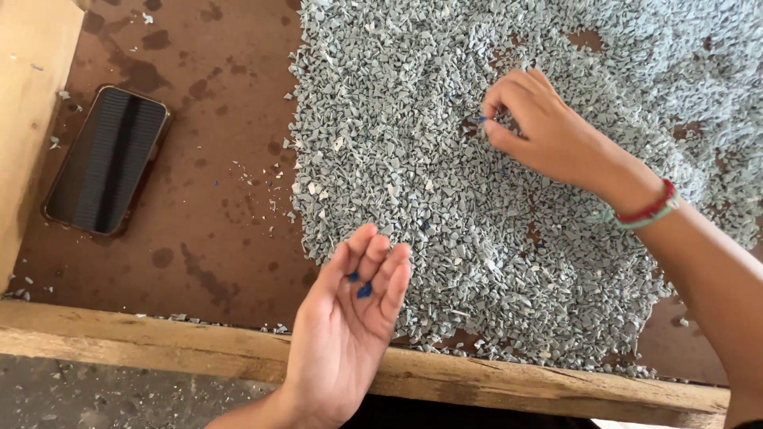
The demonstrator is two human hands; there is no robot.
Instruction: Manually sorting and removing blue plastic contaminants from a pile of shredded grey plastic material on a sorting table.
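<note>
A wide layer of small grey plastic chips [445, 183] covers the brown board [214, 206], with a few blue flecks mixed in. My left hand [350, 326] is held palm up over the near edge of the pile, cupping two small blue chips [359, 286] on its fingers. My right hand [540, 127] reaches into the pile further back, thumb and forefinger pinched on a tiny blue chip [482, 120]. Red and green bands [648, 210] circle the right wrist.
A dark phone [107, 159] lies face up on the brown board at the left. A wooden rail [159, 342] runs along the near edge and another wooden wall [28, 103] stands at the far left. Grey floor [95, 397] shows below.
</note>
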